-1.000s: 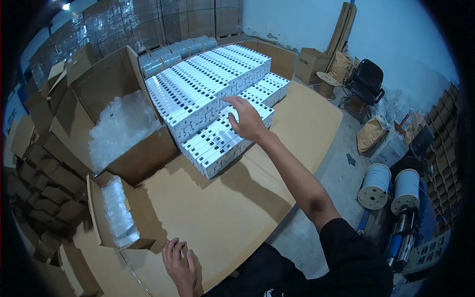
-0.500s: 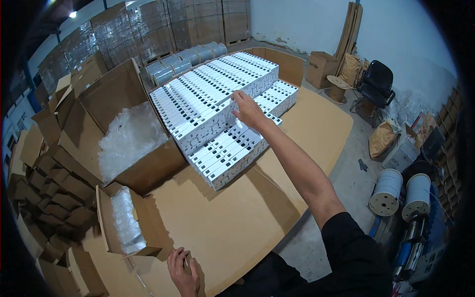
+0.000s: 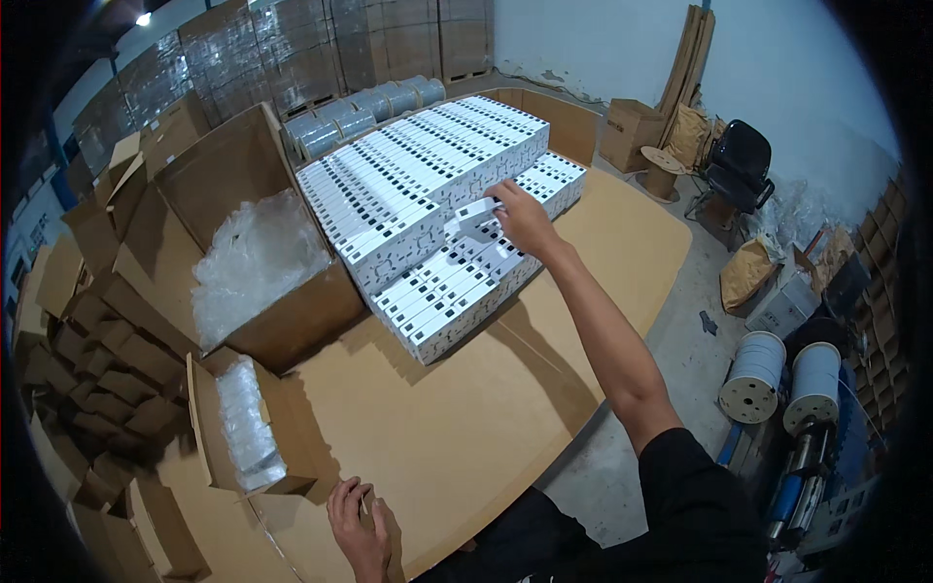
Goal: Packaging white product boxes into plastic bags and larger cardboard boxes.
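My right hand (image 3: 523, 220) reaches out over a stack of small white boxes (image 3: 418, 194) on a brown cardboard-covered table (image 3: 457, 418). It grips one small white box (image 3: 473, 216), lifted just above the lower tier of the stack (image 3: 457, 291). My left hand (image 3: 358, 525) rests flat on the near edge of the table, holding nothing, beside a small open carton (image 3: 243, 428) with clear plastic bags inside.
A large open carton (image 3: 243, 243) filled with clear plastic stands left of the stack. Folded brown cartons (image 3: 87, 369) pile up at far left. Wrapped pallets line the back wall. A black chair (image 3: 734, 165) and two white spools (image 3: 782, 384) stand on the floor at right.
My right hand has closed on one white box and lifted it off the stack. The view has shifted slightly; my left hand stays on the table edge.
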{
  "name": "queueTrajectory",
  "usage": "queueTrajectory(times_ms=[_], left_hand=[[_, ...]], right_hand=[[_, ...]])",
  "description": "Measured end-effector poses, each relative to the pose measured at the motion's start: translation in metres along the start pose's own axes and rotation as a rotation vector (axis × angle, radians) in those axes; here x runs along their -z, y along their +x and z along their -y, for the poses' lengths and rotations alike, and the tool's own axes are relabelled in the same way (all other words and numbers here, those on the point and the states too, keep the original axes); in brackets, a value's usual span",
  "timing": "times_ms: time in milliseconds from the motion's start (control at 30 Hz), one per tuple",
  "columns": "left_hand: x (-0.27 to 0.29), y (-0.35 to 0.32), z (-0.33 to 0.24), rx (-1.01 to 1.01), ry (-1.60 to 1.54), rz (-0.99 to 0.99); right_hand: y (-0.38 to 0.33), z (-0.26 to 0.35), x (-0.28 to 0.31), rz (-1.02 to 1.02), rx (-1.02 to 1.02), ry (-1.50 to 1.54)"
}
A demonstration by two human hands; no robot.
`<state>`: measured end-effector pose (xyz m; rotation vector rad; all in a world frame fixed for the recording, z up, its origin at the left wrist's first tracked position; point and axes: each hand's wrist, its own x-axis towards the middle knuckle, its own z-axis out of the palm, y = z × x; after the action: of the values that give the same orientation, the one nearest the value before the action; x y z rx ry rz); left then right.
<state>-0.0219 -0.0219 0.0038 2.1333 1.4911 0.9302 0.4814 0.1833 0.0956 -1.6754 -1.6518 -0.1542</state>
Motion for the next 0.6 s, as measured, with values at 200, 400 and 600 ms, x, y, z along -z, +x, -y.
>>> queueTrajectory(times_ms=[200,400,600], left_hand=[[0.009,0.012,-0.014,0.133,-0.065,-0.053],[-0.001,0.039,-0.030,0.313,-0.694,0.005],[-0.005,0.058,-0.028,0.477,-1.152,0.115]], right_hand=[[-0.059,0.083,0.020,-0.030,-0.005,0.253],[-0.126,0.177,0.008,0.126,-0.092,0.603],[-0.181,0.230,-0.037,0.377,-0.107,0.701]])
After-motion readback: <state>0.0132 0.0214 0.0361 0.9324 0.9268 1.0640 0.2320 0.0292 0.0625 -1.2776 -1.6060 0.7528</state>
